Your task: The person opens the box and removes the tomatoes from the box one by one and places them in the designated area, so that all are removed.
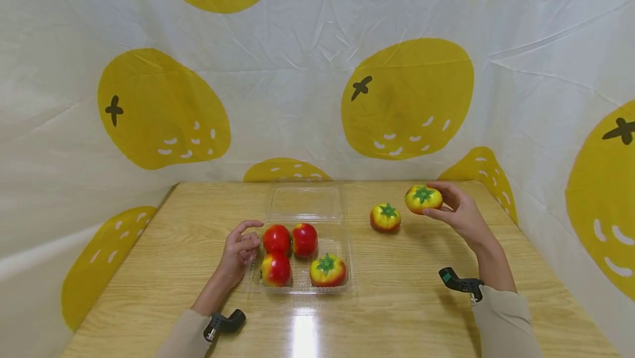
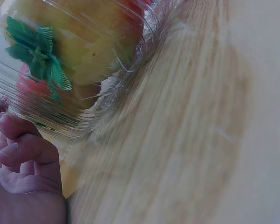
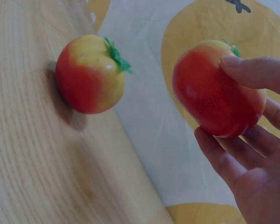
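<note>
In the head view a clear plastic clamshell box [image 1: 317,292] stands with its lid [image 1: 306,202] laid back. Inside are several red-yellow toy tomatoes; one [image 1: 327,271] at the front right turns its green leaves up. My left hand [image 1: 239,250] is at the box's left side, fingers curled at its rim, also in the left wrist view. My right hand [image 1: 461,212] holds a toy tomato [image 1: 421,199] above the table, thumb on one side and fingers on the other. Another toy tomato [image 3: 86,77] sits on the table to its left.
The wooden table [image 1: 397,314] ends at a white curtain [image 1: 288,115] printed with big yellow fruit, which rises behind and on both sides. Each wrist wears a black camera mount, such as the right one [image 1: 461,282].
</note>
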A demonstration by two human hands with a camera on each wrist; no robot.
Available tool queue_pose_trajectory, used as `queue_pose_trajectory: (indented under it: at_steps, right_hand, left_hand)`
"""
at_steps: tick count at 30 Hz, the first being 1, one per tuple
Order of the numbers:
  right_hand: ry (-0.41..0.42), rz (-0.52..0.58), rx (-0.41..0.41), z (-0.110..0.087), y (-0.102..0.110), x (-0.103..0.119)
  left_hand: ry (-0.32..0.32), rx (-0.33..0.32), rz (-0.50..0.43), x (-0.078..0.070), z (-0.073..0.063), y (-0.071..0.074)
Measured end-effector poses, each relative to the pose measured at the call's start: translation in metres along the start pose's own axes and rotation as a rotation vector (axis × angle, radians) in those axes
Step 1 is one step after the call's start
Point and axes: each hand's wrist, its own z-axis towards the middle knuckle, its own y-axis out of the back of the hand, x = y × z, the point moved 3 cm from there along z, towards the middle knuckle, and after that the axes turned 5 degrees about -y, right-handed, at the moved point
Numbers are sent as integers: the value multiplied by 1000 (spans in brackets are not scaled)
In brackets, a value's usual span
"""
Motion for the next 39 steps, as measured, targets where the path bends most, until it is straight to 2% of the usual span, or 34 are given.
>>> queue_pose_trajectory:
  at_steps: [9,20,30,39]
  right_hand:
    - [-66,-73,-31,1,3,-15]
    - [-87,37,-28,-2,4,-28]
    - [-141,-48,-41,-3,3,-43]
    - [-210,-73,-46,-3,2,-57]
  left_hand:
    - [12,-16,-2,-1,2,-2]
    - [7,-6,3,-1,0,-1]
    - [7,-9,-5,-1,0,-1]
    - [6,-3,-25,-1,0,-2]
